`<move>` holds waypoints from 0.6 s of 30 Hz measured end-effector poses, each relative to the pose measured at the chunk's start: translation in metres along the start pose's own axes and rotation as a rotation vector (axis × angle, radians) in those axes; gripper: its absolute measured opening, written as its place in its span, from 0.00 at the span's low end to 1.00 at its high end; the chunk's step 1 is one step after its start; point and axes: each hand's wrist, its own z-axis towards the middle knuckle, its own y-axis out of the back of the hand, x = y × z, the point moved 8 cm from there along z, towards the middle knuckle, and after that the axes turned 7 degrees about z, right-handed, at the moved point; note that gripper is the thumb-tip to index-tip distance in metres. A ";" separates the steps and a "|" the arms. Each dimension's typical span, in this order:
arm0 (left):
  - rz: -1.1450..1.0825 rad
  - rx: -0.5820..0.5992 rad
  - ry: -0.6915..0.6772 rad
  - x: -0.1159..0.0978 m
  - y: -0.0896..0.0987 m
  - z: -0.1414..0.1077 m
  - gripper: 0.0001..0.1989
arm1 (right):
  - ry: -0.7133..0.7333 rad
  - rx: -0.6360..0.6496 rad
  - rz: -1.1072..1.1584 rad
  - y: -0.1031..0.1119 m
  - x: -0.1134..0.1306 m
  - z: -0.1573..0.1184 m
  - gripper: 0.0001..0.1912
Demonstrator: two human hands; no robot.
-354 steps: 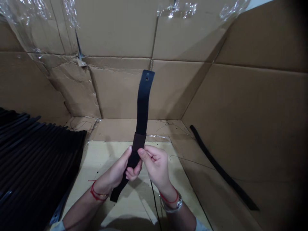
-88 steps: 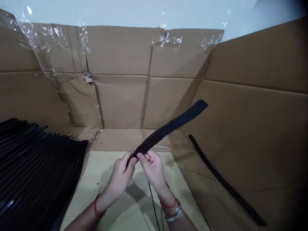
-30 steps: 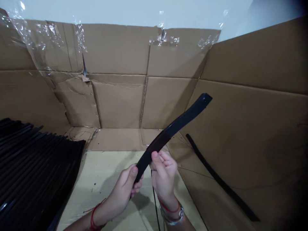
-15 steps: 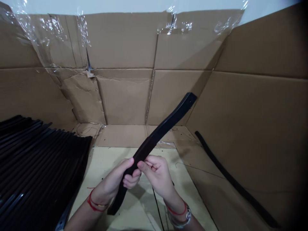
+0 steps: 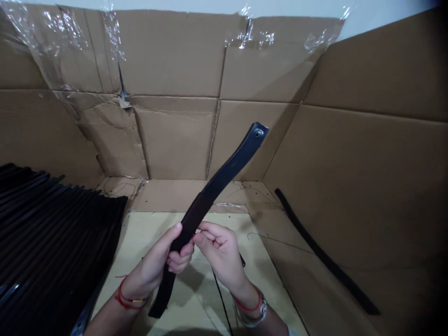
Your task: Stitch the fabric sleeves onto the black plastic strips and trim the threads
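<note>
A long, curved black strip (image 5: 229, 170) slants up across the middle, with a small round hole near its far end. My left hand (image 5: 159, 261) is wrapped round its lower part, thumb on top and fingers underneath. At the strip's right edge my right hand (image 5: 220, 252) is closed in a pinch, thumb against the forefinger. What lies between those fingertips is too small to make out. A thin black strand (image 5: 221, 294) runs down below the right hand; whether it is held there I cannot tell.
Many similar black strips (image 5: 63, 233) lie stacked at the left. Another single strip (image 5: 322, 254) lies at the right by the cardboard wall (image 5: 367, 177). Below my hands is a pale board (image 5: 140, 228). Thin loose strands (image 5: 280, 243) and dark specks are scattered about.
The black strip has shifted left and turned a little, so the hole at its far end now shows clearly. Both hands have moved left with it; the whole view has shifted slightly too.
</note>
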 end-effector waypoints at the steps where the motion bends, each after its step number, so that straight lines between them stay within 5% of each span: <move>1: 0.005 -0.016 -0.016 -0.004 0.002 -0.001 0.27 | -0.008 0.001 0.004 0.001 -0.001 0.001 0.15; 6: 0.032 -0.025 -0.054 -0.010 0.009 -0.007 0.29 | -0.009 0.031 -0.011 0.001 -0.004 0.005 0.16; 9: 0.073 0.100 0.049 0.004 0.005 -0.002 0.35 | -0.003 0.211 -0.055 -0.010 -0.005 0.004 0.18; 11: 0.105 0.159 0.131 0.016 0.003 0.007 0.39 | 0.073 0.208 -0.155 -0.008 -0.001 0.004 0.21; 16: 0.238 -0.202 -0.122 0.002 0.025 0.028 0.32 | 0.147 -0.031 -0.212 0.021 0.007 0.016 0.21; 18: 0.184 -0.203 -0.094 0.005 0.024 0.030 0.29 | 0.100 0.007 -0.130 0.024 0.003 0.022 0.16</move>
